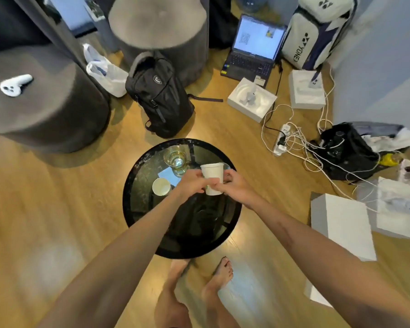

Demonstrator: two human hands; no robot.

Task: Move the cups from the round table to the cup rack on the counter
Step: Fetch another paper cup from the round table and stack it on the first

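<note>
A: White paper cup is up off the round table; our left hand and right hand both curl fingers round it.

B: Pick-up, we judge. Next we carry it to the rack, which we can't see; a second cup and a glass wait.

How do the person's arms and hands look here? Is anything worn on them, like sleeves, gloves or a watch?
Both forearms are bare up to the frame edge: no sleeves show. The left hand and the right hand wear no gloves, and no watch, bracelet or ring can be seen. The picture is slightly blurred, so small markings cannot be told.
</note>
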